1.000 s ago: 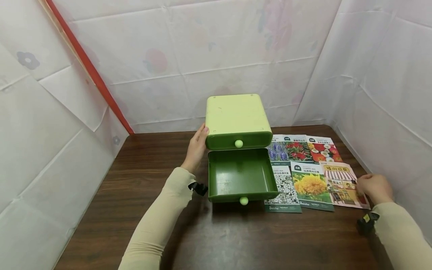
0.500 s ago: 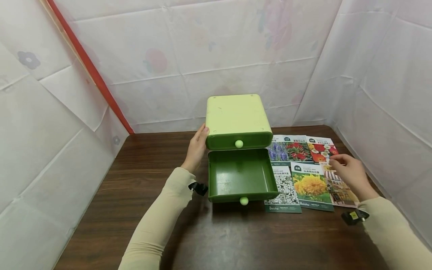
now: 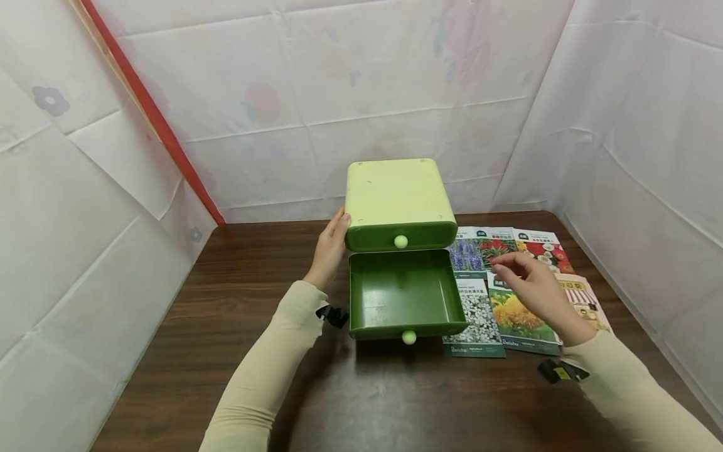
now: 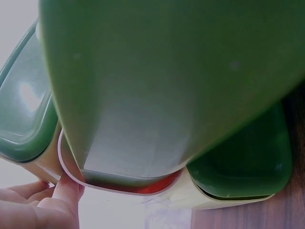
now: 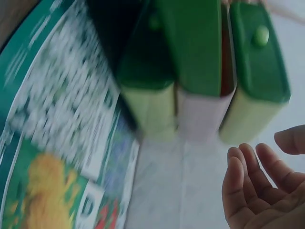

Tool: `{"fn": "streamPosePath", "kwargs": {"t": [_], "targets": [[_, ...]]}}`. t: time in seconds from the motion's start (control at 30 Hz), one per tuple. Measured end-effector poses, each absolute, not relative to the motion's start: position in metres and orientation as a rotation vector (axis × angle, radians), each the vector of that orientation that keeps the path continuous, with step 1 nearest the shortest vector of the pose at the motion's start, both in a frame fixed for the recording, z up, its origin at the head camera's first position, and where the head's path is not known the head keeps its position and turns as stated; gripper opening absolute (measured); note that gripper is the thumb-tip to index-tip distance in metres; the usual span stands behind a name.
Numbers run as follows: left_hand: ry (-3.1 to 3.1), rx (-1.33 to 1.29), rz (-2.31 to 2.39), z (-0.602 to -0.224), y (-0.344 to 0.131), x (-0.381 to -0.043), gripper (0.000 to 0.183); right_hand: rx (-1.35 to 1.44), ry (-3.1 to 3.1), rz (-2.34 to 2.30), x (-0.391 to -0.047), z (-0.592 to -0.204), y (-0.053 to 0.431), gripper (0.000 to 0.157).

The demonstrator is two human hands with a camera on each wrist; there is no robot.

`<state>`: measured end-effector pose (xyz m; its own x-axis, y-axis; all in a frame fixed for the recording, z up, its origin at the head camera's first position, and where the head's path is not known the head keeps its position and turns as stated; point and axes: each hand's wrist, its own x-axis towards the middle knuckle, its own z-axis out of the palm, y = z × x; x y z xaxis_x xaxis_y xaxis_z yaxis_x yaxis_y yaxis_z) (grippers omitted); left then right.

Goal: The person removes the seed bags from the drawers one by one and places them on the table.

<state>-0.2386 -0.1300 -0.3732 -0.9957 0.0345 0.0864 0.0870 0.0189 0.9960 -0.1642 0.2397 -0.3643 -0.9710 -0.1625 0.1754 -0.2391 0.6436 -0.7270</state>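
Note:
A small drawer cabinet (image 3: 398, 191) with a pale yellow-green top stands at the table's centre back. Its middle drawer (image 3: 403, 289) is pulled out and shows a bare green inside; the drawers above and below it are pushed in. My left hand (image 3: 329, 246) rests against the cabinet's left side, thumb near the front edge in the left wrist view. Over the flower seed packets, my right hand (image 3: 533, 285) hovers with nothing between thumb and loosely bent fingers (image 5: 271, 186). Beneath it lies a yellow-flower packet (image 3: 514, 311), partly covered, beside a white-flower packet (image 3: 477, 314).
Behind lie a purple-flower packet (image 3: 465, 252), a red-flower packet (image 3: 497, 247) and a red-and-white-flower packet (image 3: 545, 248). A pink packet with a shop drawing (image 3: 584, 298) lies rightmost. White sheeting (image 3: 282, 125) walls the dark wooden table (image 3: 243, 282) at the back and sides.
My right hand has moved left from the pink shop packet, across the packets toward the pulled-out drawer. My left hand and the cabinet have stayed put.

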Motion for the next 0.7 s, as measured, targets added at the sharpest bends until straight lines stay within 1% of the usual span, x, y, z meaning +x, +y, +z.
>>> {"fn": "streamPosePath", "kwargs": {"t": [0.2,0.5,0.7], "targets": [[-2.212,-0.147,-2.176,-0.374,-0.131,-0.24,0.068,0.517,-2.736,1.341,-0.15,-0.356,0.21,0.022],[-2.225,-0.159,-2.16,-0.374,-0.131,-0.24,0.074,0.735,-2.751,1.401,-0.134,-0.354,0.175,0.019],[-2.232,-0.147,-2.146,-0.374,-0.131,-0.239,0.07,0.874,-2.757,1.448,-0.124,-0.355,0.161,0.017]]}}
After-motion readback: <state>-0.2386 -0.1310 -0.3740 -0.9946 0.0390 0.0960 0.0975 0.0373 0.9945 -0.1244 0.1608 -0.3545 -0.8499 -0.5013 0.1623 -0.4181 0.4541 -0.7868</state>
